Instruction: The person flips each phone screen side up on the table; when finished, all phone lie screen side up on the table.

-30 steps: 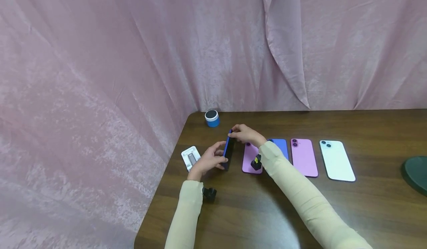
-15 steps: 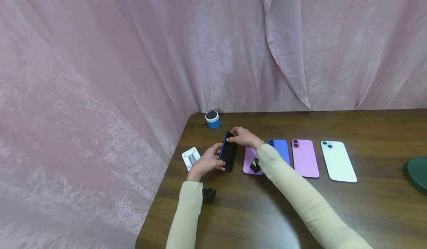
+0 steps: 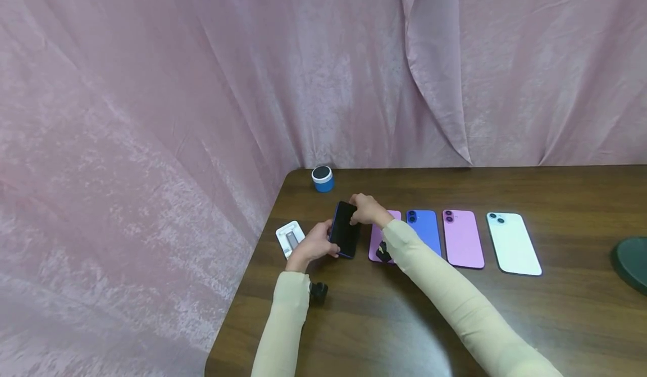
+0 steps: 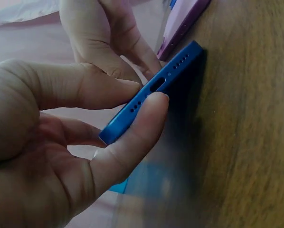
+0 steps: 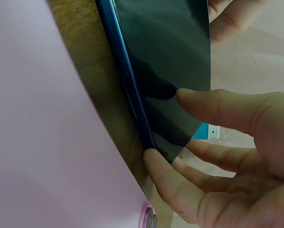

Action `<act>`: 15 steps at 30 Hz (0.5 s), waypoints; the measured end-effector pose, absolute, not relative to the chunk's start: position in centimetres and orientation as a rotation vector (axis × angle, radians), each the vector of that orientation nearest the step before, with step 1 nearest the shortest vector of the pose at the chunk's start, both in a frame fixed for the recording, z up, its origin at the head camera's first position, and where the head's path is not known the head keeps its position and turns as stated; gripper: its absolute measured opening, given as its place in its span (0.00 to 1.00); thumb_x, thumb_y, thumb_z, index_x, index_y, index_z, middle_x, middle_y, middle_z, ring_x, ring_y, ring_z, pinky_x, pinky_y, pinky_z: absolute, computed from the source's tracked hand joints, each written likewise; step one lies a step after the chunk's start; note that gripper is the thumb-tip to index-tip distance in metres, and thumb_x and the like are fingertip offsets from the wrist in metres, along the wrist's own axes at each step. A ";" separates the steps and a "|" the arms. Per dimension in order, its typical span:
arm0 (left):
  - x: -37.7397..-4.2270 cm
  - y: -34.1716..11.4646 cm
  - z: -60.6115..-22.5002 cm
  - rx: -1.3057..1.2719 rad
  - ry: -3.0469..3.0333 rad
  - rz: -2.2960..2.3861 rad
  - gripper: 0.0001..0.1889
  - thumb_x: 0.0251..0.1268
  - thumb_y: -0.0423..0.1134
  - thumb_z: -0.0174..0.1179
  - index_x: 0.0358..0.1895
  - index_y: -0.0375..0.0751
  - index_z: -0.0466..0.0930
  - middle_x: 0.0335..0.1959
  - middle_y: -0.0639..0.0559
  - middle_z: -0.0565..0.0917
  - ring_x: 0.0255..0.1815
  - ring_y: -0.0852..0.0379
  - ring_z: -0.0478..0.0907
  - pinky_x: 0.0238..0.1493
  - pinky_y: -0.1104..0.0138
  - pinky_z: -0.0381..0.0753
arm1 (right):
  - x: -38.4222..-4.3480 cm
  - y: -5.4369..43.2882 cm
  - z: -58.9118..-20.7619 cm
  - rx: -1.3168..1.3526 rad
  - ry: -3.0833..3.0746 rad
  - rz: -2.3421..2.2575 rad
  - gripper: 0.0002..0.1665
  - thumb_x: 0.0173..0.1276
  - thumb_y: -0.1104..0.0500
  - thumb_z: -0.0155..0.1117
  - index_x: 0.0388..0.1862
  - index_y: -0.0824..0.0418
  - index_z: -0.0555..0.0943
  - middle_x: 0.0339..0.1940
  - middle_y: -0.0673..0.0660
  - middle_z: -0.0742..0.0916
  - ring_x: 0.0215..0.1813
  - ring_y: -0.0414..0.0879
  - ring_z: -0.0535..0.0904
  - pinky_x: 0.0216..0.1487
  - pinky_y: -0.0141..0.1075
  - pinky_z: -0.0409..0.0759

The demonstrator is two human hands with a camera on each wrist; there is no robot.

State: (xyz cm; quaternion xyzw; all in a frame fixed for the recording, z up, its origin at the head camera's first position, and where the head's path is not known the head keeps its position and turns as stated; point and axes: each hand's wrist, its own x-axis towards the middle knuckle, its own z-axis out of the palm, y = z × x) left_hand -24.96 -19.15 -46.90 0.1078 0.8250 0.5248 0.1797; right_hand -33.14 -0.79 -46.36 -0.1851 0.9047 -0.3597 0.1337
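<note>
Dark-screened phone [image 3: 345, 231] gripped at both ends, just R of the white tray [image 3: 282, 234]

You've got both hands clamped on that phone. Your L hand [image 3: 314, 244], just R of the tray, pinches the near end btwn thumb & fingers; the L wrist view shows the blue bottom edge w/ its port and holes by your thumb. Your R hand [image 3: 367, 209], farther R of the tray, holds the far end, thumb on the screen, a fingertip at the long edge. Screen's up, phone tilted w/ its L side higher; can't quite tell if the low edge touches the surface [image 3: 364, 321].

Your tray has a small grey piece [image 3: 292, 239] in it. The blue jar [image 3: 323, 181], white-rimmed w/ a dark top, stands beyond the tray, a bit R. You've also got a row of phones, backs up, going R from the tray: near pink phone [image 3: 374, 245], partly behind your R sleeve [image 3: 455, 304]; blue phone [image 3: 425, 228]; second pink phone [image 3: 463, 239]; pale phone [image 3: 514, 245]. A dark green thing [image 3: 630, 264], cut off by the frame, sits well R of the tray. Pink curtain [image 3: 354, 73] hangs behind the tray & to its L.
</note>
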 end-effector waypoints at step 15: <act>-25.1 -18.0 -47.5 0.266 2.693 0.996 0.43 0.37 0.24 0.78 0.64 0.25 0.70 0.48 0.38 0.73 0.46 0.46 0.72 0.56 0.54 0.74 | -33.7 -0.8 -46.9 -0.418 2.694 -0.964 0.23 0.49 0.68 0.78 0.45 0.71 0.82 0.42 0.63 0.85 0.42 0.54 0.79 0.44 0.45 0.80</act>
